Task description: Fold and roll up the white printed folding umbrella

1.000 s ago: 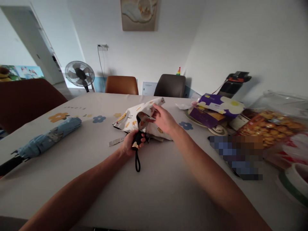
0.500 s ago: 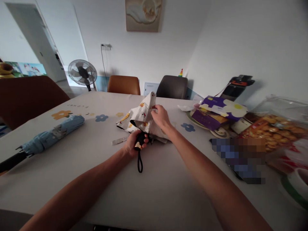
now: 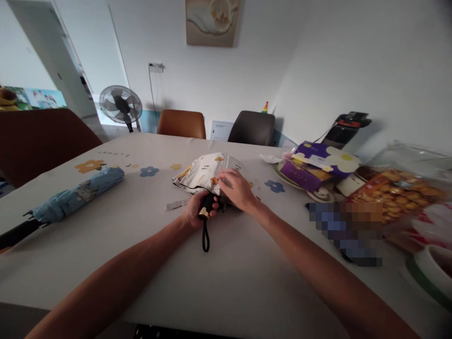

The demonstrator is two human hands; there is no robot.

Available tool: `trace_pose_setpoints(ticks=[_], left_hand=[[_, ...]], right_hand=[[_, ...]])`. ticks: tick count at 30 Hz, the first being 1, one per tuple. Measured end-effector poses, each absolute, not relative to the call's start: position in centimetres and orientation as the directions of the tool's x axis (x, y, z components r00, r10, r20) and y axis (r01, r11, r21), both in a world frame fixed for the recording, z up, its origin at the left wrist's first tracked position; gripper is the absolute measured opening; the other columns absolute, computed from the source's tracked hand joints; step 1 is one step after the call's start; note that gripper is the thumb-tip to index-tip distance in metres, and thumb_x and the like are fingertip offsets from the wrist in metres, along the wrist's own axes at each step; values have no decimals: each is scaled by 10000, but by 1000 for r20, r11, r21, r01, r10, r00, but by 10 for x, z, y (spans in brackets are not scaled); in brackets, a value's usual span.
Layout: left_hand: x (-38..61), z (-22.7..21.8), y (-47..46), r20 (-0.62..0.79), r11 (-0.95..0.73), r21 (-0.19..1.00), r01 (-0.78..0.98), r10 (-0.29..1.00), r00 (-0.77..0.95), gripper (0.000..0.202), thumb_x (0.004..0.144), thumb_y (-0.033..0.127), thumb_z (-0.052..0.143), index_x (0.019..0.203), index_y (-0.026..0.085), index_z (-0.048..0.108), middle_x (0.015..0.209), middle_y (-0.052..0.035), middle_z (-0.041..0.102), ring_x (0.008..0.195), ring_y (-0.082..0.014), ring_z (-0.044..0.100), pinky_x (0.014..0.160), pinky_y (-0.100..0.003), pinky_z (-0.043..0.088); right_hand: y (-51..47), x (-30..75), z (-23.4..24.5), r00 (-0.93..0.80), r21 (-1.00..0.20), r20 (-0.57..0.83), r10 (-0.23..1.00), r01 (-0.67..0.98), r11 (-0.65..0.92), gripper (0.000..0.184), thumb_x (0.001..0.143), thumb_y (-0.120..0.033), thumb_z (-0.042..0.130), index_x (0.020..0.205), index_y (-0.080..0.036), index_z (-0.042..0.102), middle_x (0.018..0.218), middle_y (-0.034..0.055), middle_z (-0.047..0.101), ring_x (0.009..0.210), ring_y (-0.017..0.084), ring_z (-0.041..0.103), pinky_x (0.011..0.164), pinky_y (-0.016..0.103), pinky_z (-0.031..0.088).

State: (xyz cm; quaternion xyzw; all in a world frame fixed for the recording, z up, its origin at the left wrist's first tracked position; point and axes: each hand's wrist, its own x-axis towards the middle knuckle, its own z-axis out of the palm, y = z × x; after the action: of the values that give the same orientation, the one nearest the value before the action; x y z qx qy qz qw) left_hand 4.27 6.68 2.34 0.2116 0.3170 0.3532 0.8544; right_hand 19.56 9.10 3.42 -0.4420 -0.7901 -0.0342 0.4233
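A white folding umbrella (image 3: 208,169) with small yellow and red prints lies loosely folded on the table, its canopy bunched and its dark edge facing me. My left hand (image 3: 196,207) is closed around its black handle (image 3: 205,206), which has a gold-coloured end and a black wrist loop (image 3: 205,238). My right hand (image 3: 237,189) rests at the near right side of the canopy, fingertips pinched together on the fabric. A pale strap (image 3: 176,205) sticks out to the left of the handle. The ribs under the cloth are mostly hidden.
A blue folded umbrella (image 3: 81,195) lies at left on the white table (image 3: 148,263). To the right are a purple box (image 3: 307,174) on a plate, a snack container (image 3: 406,193), a blurred dark blue item (image 3: 342,233) and a cup (image 3: 434,268). Chairs (image 3: 181,124) stand beyond.
My right hand has come down and toward me from the raised fold of cloth. The canopy's peak has dropped, and the fabric lies flatter and rounder. My left hand keeps hold of the handle.
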Motion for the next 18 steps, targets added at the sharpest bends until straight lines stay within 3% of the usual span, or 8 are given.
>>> trace_pose_setpoints(ticks=[7, 13, 18], left_hand=[[43, 25, 64, -399, 647, 621, -442, 746, 533, 340, 900, 256, 288, 697, 104, 514, 508, -49, 478, 377, -88, 431, 306, -164, 337], [50, 16, 67, -384, 626, 578, -523, 775, 502, 239, 886, 219, 346, 840, 106, 552, 613, -64, 554, 489, -131, 533, 370, -205, 424], [50, 16, 69, -413, 651, 585, -484, 752, 513, 235, 873, 207, 358, 822, 99, 560, 612, -68, 561, 494, -142, 547, 398, -234, 453]], right_hand=[[54, 207, 1, -263, -254, 749, 608, 733, 630, 183, 847, -189, 530, 1002, -211, 623, 1000, 80, 623, 976, 214, 562, 871, 383, 461], [64, 199, -4, -206, -289, 769, 604, 732, 617, 162, 865, -217, 524, 981, -222, 637, 974, 71, 631, 954, 210, 574, 852, 374, 470], [61, 199, -4, -260, -224, 763, 592, 753, 619, 218, 867, -179, 482, 1005, -209, 648, 997, 78, 629, 954, 207, 569, 863, 386, 466]])
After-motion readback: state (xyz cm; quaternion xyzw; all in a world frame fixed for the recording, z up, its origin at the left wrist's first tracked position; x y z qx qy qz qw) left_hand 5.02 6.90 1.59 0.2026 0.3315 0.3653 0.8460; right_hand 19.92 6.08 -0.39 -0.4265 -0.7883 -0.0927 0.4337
